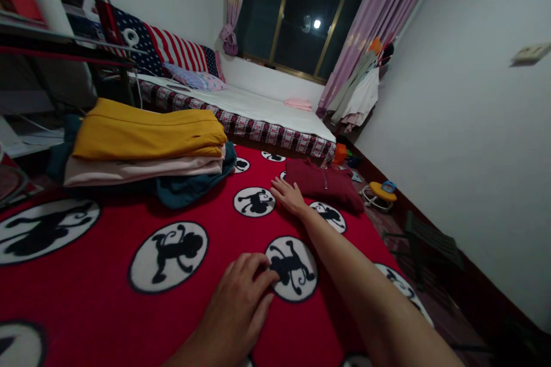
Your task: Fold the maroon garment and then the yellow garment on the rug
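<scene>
My right hand [289, 197] reaches forward over the red blanket [224, 229], fingers stretched out, beside the left edge of a folded maroon garment [322, 183] with a short zip. Nothing is in it. Closer to me, my left hand [243, 295] rests low over the blanket, next to a white circle with a black monkey figure [291, 268]. Its fingers are loosely bent and apart, with no object visible in them. To the left lies a stack of folded clothes: a mustard-yellow garment [150, 129] on top, a pale pink one [146, 171] beneath, and a dark teal one [181, 186] at the bottom.
Behind the blanket stands a bench bed [258, 102] with a patterned skirt, cushions and a pink folded cloth [298, 104]. A cluttered desk [64, 40] is at left. On the right are a yellow stool [382, 191], a dark folding chair [433, 241] and hanging clothes [359, 94].
</scene>
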### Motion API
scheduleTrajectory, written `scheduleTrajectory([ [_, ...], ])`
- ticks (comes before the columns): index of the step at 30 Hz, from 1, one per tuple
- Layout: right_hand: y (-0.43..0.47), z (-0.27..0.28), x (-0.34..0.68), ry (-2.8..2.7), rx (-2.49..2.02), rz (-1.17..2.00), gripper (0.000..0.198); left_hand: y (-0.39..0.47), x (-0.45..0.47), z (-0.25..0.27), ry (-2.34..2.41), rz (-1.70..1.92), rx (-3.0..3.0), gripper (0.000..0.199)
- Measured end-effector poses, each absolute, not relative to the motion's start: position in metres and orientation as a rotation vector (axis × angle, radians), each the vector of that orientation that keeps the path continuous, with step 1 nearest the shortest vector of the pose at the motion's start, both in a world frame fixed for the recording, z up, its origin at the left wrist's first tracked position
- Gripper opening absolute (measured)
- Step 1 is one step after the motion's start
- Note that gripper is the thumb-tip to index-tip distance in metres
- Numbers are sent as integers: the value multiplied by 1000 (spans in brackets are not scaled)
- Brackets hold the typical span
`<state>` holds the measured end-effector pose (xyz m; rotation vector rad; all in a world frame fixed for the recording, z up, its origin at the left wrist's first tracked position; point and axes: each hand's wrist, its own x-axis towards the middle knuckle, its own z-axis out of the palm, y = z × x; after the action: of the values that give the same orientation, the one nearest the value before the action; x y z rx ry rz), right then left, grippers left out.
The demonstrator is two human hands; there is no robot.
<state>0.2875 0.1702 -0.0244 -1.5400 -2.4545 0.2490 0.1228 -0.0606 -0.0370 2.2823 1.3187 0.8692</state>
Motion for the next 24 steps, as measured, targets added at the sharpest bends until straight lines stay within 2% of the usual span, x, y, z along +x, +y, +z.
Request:
scheduleTrajectory([
  [2, 170, -17, 284, -2331, -1399, 357, 54, -60, 122, -39, 1302, 875, 2288, 31],
  [4, 173, -6, 294, -2174, -1379, 298, 53, -60, 121, -40, 1293, 880, 2289, 31],
  [9, 184, 2, 362, -1567, -1954, -300, 58, -60, 121, -40, 1303, 888, 2275, 31],
  [13, 188, -14, 403, -1441, -2362, -150, 77, -60, 123, -38, 1303, 897, 2268, 30],
  [16, 185, -22, 407, -1506, -2381, -97, 79, -60, 123, -36, 1309, 899, 2255, 29],
  [19, 171, -30, 398, -1499, -2359, -193, 76, -59, 122, -33, 1305, 903, 2233, 27],
  [24, 129, -41, 377, -1606, -2417, -141, 87, -55, 119, -31, 1266, 955, 2227, 22],
])
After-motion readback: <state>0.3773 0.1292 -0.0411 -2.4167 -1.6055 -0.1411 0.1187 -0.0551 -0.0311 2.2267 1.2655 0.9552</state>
